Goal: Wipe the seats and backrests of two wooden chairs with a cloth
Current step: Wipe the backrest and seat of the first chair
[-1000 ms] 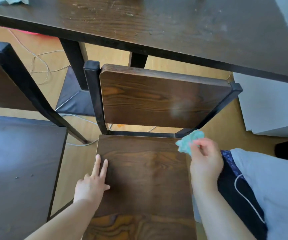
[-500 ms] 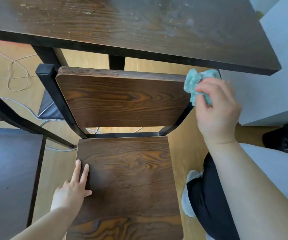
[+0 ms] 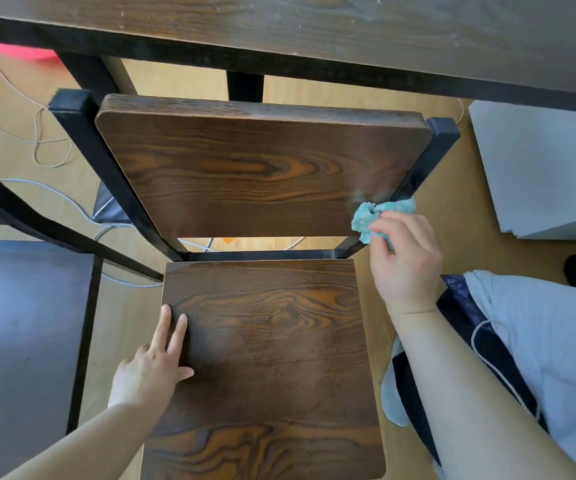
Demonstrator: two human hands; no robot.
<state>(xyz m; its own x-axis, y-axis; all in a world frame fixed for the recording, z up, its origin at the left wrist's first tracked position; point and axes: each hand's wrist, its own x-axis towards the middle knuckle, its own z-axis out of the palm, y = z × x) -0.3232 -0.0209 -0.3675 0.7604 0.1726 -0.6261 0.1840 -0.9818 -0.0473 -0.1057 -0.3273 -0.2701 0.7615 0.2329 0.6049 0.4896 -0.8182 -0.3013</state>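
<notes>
Nearby, a table (image 3: 314, 26) stood behind the backrest (image 3: 245, 174). The right hand (image 3: 404, 268) pinched a cloth (image 3: 366, 220) at its corner. The left hand (image 3: 151, 368) lay flat on the seat (image 3: 279, 358).

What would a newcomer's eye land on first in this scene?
A dark, grained wooden backrest and seat fill the middle of the view, below the table. At the backrest's lower right corner the right hand pinches a crumpled turquoise cloth, the brightest thing here, while the left hand lies flat on the seat's left edge.
</notes>
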